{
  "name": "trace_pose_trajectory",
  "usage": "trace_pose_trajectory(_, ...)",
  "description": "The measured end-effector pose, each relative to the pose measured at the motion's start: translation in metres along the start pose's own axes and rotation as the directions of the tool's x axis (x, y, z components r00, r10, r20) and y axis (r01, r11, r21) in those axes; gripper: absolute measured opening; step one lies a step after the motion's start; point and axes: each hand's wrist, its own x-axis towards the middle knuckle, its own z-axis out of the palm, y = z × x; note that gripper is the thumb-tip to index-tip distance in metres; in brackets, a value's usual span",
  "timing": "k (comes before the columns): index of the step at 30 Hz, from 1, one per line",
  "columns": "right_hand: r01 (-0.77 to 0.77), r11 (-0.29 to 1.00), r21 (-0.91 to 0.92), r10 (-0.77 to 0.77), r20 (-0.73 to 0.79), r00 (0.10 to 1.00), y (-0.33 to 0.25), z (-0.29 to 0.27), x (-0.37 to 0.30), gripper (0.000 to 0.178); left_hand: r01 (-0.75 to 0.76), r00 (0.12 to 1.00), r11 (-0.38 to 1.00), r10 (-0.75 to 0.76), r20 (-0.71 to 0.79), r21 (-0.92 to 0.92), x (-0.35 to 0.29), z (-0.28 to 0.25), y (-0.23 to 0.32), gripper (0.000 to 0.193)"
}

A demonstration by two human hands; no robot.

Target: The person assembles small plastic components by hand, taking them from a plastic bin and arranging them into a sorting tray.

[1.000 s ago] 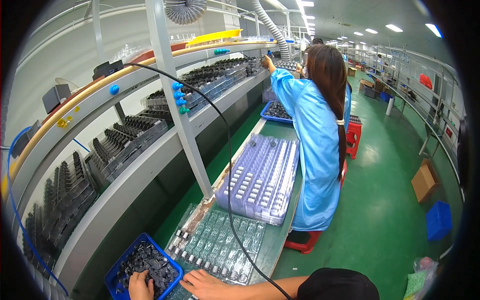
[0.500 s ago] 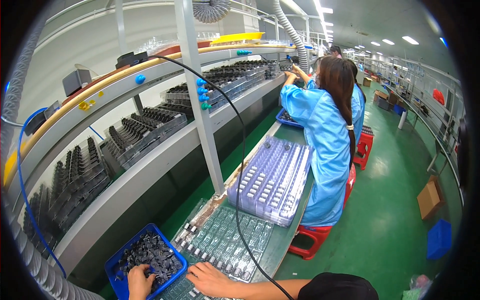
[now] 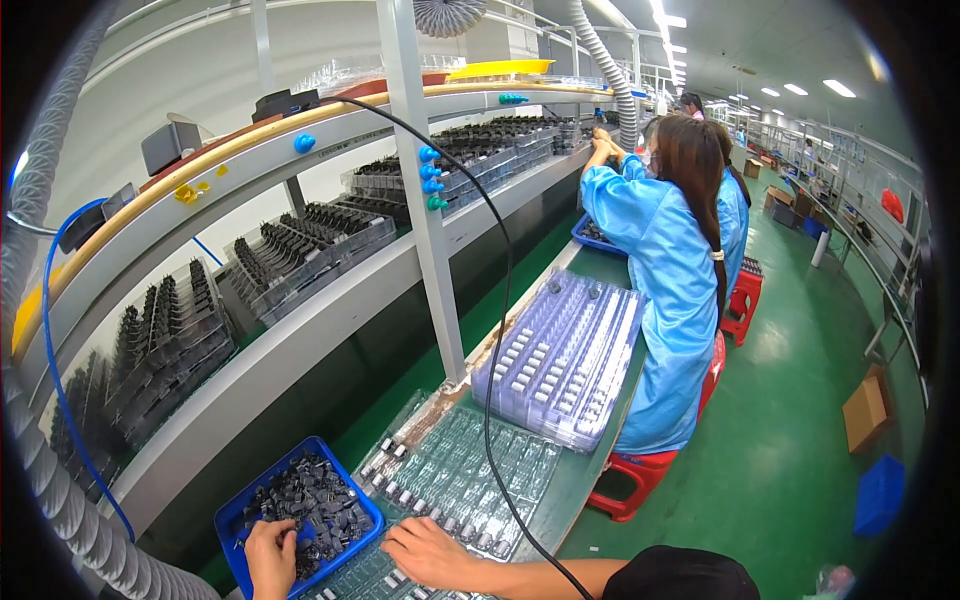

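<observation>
My left hand (image 3: 270, 556) reaches over a blue plastic tray (image 3: 228, 515) heaped with small black parts (image 3: 318, 508). Its thumb and forefinger are drawn together at the near left part of the heap; what is between them, if anything, is too small to make out. Just right of this tray, my right hand (image 3: 428, 552) rests palm down on a clear moulded tray (image 3: 500, 455), fingers stretched out. Along that clear tray's pockets runs a row of small parts with silvery tops (image 3: 425, 503), with a few more near my right hand.
A stack of clear trays (image 3: 560, 355) holding white pieces stands farther along the bench. Beyond it sits a person in a blue smock (image 3: 650, 270) on a red stool (image 3: 635, 485). A black cable (image 3: 508, 270) hangs across the bench. Filled trays (image 3: 310, 250) line the shelf at left.
The view has shifted, so the bench sits slightly farther right in the picture. My left thumb and forefinger have drawn closer together over the parts. The right hand stays on the clear tray.
</observation>
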Motion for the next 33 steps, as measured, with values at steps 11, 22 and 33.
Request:
trace_pose_trajectory(11,-0.222,0.623,0.75,0.228,0.097,0.969,-0.013,-0.016,0.012,0.026,0.103,0.936,0.807,-0.276,-0.217,-0.581,-0.068,-0.041,0.049,0.018)
trace_pose_trajectory(22,-0.249,0.135,0.959,0.079,0.24,0.967,-0.035,-0.044,0.075,0.037,-0.138,0.909,0.53,-0.267,-0.319,-0.837,-0.078,-0.008,0.07,0.028)
trace_pose_trajectory(33,-0.229,0.091,0.969,0.218,0.205,0.954,-0.034,-0.012,0.055,0.03,-0.015,0.932,-0.155,-0.361,0.042,-0.988,-0.094,0.005,0.073,0.035)
